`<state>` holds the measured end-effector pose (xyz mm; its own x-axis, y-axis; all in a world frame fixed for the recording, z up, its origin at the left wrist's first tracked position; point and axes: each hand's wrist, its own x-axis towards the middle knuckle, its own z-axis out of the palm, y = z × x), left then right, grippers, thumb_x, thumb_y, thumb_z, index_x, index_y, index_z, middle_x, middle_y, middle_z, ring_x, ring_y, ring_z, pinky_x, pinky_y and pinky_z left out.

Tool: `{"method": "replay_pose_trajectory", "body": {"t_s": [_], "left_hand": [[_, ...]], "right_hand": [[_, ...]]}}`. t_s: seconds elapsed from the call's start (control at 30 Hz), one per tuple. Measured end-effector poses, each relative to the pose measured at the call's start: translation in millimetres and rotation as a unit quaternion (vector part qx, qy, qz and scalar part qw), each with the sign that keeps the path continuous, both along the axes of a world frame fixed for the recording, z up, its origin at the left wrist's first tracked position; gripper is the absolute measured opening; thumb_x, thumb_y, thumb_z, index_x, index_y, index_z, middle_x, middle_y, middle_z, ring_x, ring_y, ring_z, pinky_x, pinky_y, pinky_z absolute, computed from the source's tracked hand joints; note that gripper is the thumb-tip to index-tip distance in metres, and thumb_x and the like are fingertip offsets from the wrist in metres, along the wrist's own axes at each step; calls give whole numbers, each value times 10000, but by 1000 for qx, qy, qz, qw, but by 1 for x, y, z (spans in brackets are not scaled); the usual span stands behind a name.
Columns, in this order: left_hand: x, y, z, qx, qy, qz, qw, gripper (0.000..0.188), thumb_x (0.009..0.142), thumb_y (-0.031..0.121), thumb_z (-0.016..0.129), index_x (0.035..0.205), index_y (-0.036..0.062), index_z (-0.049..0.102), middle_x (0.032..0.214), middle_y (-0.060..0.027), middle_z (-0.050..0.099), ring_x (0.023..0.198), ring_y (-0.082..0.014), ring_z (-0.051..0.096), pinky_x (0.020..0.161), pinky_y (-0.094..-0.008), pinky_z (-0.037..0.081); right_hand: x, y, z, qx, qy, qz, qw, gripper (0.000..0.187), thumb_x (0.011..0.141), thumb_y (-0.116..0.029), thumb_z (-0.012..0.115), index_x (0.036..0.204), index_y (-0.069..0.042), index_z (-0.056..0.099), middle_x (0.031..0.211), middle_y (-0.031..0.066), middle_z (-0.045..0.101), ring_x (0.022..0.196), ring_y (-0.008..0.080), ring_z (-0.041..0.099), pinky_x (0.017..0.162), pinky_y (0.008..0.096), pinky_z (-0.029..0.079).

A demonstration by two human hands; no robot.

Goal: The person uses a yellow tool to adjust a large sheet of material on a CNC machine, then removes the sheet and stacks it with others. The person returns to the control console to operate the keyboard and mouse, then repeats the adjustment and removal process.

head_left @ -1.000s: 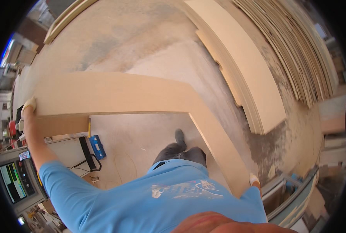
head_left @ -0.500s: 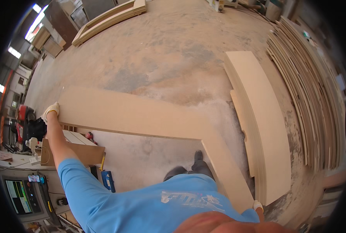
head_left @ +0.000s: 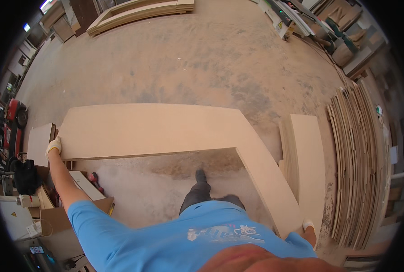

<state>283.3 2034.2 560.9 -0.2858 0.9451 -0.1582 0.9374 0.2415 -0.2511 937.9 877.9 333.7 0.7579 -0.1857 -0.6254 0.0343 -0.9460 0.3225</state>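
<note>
A large flat L-shaped wooden panel [head_left: 152,129] spans the space in front of me, its long arm running left to right and its shorter arm slanting back along my right side. My left hand [head_left: 54,148], in a pale work glove, grips the panel's left end. At the end of the shorter arm, my gloved right hand [head_left: 308,225] holds the edge, with its fingers only partly visible. Beyond that arm, to the right, stands a stack of similar boards [head_left: 308,158], partly covered by the panel in this view.
Far right is a tall stack of thin sheets [head_left: 358,167]. Wooden frames [head_left: 143,12] lie piled on the floor at the far left, and a machine [head_left: 277,22] stands far right. Near my left arm are a brown board [head_left: 91,211], a red power tool [head_left: 95,179] and a red vehicle [head_left: 14,131].
My body and the panel have turned, so the panel's long arm now lies more level across the view. My feet have shifted. Both hands keep their hold.
</note>
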Motion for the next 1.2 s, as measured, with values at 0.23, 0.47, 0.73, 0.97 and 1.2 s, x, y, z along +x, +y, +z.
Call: {"method": "replay_pose_trajectory", "body": {"t_s": [0.23, 0.47, 0.73, 0.97, 1.2], "left_hand": [[21, 210, 70, 23, 35, 3, 999, 788, 1053, 608, 253, 1430, -9, 568, 1494, -245, 527, 1432, -399, 464, 1174, -494, 367], [44, 342, 56, -4, 63, 96, 993, 811, 1048, 634, 244, 1421, -5, 577, 1481, -241, 544, 1420, -409, 477, 1173, -488, 364], [31, 514, 78, -17, 49, 187, 981, 880, 1021, 710, 215, 1453, 19, 547, 1489, -224, 544, 1427, -385, 477, 1156, -518, 375], [18, 687, -2, 7, 0, 249, 968, 850, 1041, 666, 219, 1455, -1, 544, 1478, -265, 540, 1387, -427, 510, 1137, -532, 391], [30, 871, 81, 29, -1, 372, 928, 833, 1031, 692, 237, 1495, 65, 532, 1489, -205, 559, 1349, -389, 556, 1100, -551, 414]], "right_hand": [[132, 260, -1, 100, -3, -136, 986, 609, 1042, -448, 348, 1335, -8, 651, 1411, 267, 584, 1349, 440, 527, 1131, 504, 416], [274, 554, -29, 55, -9, 2, 998, 671, 1022, -485, 359, 1327, 41, 640, 1414, 286, 581, 1341, 446, 541, 1116, 513, 415], [432, 890, 3, 21, -26, 39, 999, 668, 1018, -486, 318, 1296, 9, 669, 1404, 284, 574, 1364, 452, 508, 1147, 511, 393], [531, 1228, -3, 45, -24, 182, 982, 661, 1056, -466, 277, 1346, 6, 637, 1448, 276, 540, 1409, 432, 463, 1176, 498, 370], [582, 1523, 25, 60, -14, 136, 989, 666, 1052, -481, 318, 1337, 31, 635, 1449, 279, 543, 1413, 406, 475, 1172, 485, 371]]}}
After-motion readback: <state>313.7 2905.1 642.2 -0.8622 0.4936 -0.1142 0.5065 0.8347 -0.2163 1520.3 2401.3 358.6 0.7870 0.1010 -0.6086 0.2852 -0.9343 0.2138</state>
